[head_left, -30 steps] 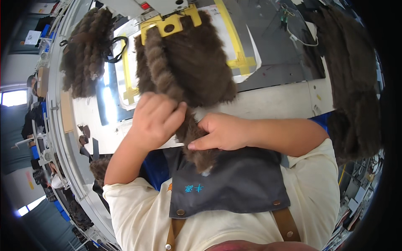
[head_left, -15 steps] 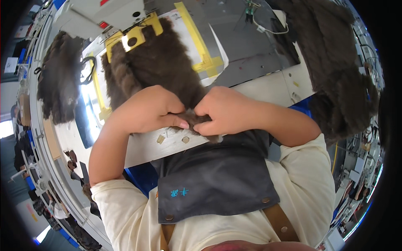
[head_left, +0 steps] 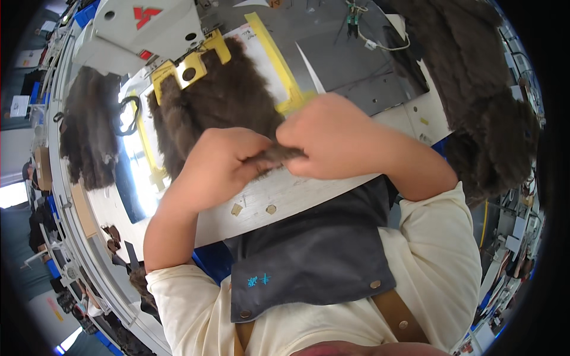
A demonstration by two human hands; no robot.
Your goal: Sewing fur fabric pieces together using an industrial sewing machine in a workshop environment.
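A brown fur piece (head_left: 228, 89) lies on the table, running from beneath the yellow-framed part of a sewing machine (head_left: 142, 29) toward me. Its near edge is pinched between my two hands. My left hand (head_left: 222, 163) closes thumb and fingers on the fur edge. Close beside it, my right hand (head_left: 326, 136) is curled round the same edge, a little higher and slightly blurred. A short stretch of fur shows between the two hands. The fingertips of both are partly hidden by the knuckles and the fur.
More brown fur hangs at the right (head_left: 493, 130), and another fur bundle (head_left: 92, 127) lies at the left. Yellow tape (head_left: 273, 56) edges a white sheet beside the machine. A white cable (head_left: 389, 46) rests on the grey plate (head_left: 350, 77). The pale table edge (head_left: 297, 199) runs before my apron.
Both hands have kept hold of the fur edge. My right hand has lifted up and away from the table edge, and the fur between the hands has risen with it. The view has shifted slightly.
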